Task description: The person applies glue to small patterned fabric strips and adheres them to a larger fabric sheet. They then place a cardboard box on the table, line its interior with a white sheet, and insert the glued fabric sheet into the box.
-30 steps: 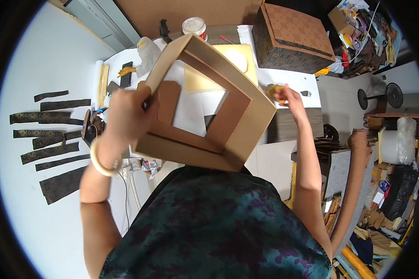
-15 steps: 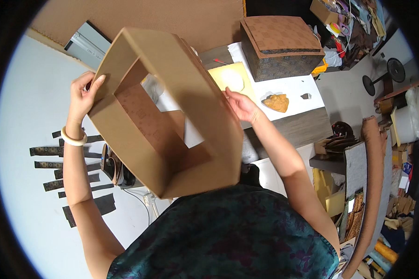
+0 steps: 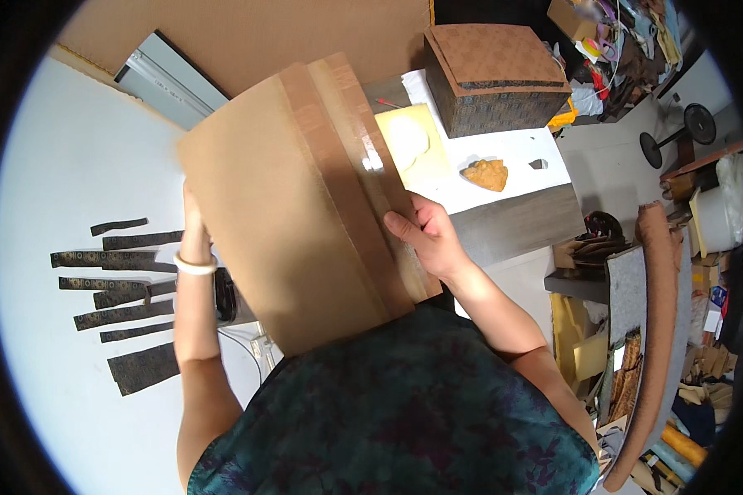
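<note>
Tilted in front of my torso is a tan cardboard box [image 3: 260, 198], a broad smooth side facing up. Brown patterned strips [image 3: 338, 177] run along its right part. My right hand [image 3: 428, 235] grips the right edge, thumb on top and fingers curled round behind. At the far left edge, my left hand [image 3: 191, 202] holds the box from the side; most of its fingers are hidden behind the panel. A pale bangle [image 3: 195, 264] circles my left wrist. The inside of the box is out of sight.
A brown-lidded box with dark patterned sides [image 3: 497, 82] stands on the table beyond. Nearer lie a yellow sheet [image 3: 425, 157] and an orange-brown lump [image 3: 487, 174]. Dark patterned strips [image 3: 124, 315] spread over the white surface at left. A brown roll [image 3: 656, 330] stands at right.
The box has turned over, so its outer side with brown strips faces up instead of its hollow inside. My left hand has moved right and lower, mostly behind it; my right thumb now lies on top.
</note>
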`<action>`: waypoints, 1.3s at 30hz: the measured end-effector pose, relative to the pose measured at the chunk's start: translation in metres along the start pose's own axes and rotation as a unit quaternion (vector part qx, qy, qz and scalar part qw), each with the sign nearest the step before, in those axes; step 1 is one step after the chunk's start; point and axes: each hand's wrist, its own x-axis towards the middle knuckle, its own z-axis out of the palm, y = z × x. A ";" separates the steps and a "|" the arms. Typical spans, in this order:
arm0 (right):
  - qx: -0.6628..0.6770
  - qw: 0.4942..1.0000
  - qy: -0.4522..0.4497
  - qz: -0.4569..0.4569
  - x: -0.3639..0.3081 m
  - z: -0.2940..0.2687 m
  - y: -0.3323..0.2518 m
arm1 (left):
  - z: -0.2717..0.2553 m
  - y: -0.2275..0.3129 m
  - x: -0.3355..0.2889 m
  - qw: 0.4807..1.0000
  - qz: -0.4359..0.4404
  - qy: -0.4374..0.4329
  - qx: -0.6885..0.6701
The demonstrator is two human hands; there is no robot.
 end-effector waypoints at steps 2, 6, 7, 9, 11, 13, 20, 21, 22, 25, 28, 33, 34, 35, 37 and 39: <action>-0.017 1.000 0.008 0.015 -0.009 -0.010 0.006 | 0.016 -0.002 -0.043 0.976 -0.073 -0.030 -0.203; -0.002 0.997 0.074 0.037 -0.019 -0.021 0.016 | 0.046 -0.048 -0.136 0.975 -0.124 -0.081 -0.164; -0.002 0.995 0.096 0.035 -0.020 -0.024 0.017 | 0.077 -0.035 -0.156 0.985 -0.133 -0.106 -0.034; 0.015 0.994 0.112 0.016 -0.022 -0.021 0.012 | 0.093 -0.029 -0.165 0.986 -0.089 -0.122 -0.066; 0.006 0.990 0.137 0.038 -0.025 -0.023 0.008 | 0.098 -0.032 -0.161 0.986 -0.048 -0.149 -0.054; 0.007 0.987 0.143 0.072 -0.033 -0.034 -0.001 | 0.104 -0.031 -0.160 0.984 -0.050 -0.154 -0.078; -0.044 0.977 0.181 0.104 -0.050 -0.046 -0.017 | 0.110 -0.048 -0.154 0.979 -0.053 -0.173 -0.094; -0.045 0.974 0.196 0.099 -0.055 -0.045 -0.021 | 0.114 -0.047 -0.160 0.980 -0.050 -0.166 -0.099; -0.047 0.974 0.202 0.094 -0.058 -0.045 -0.025 | 0.118 -0.044 -0.167 0.981 -0.050 -0.157 -0.103; -0.079 0.971 0.215 0.065 -0.066 -0.044 -0.029 | 0.121 -0.040 -0.169 0.978 -0.050 -0.170 -0.105; -0.113 0.970 0.214 0.036 -0.070 -0.039 -0.024 | 0.119 -0.043 -0.167 0.976 -0.060 -0.178 -0.111; -0.104 0.977 0.185 0.008 -0.080 -0.035 -0.008 | 0.092 -0.073 -0.152 0.968 -0.099 -0.186 -0.136; -0.112 0.976 0.185 0.005 -0.079 -0.029 -0.009 | 0.076 -0.085 -0.136 0.960 -0.119 -0.202 -0.151; -0.123 0.975 0.186 0.001 -0.078 -0.024 -0.012 | 0.081 -0.066 -0.117 0.956 -0.111 -0.229 -0.146; -0.175 0.967 0.187 -0.017 -0.074 -0.010 -0.016 | 0.072 -0.048 -0.059 0.921 -0.160 -0.280 -0.218; -0.290 0.943 0.162 0.004 -0.087 -0.010 -0.019 | 0.104 0.012 -0.030 0.912 -0.242 -0.207 -0.258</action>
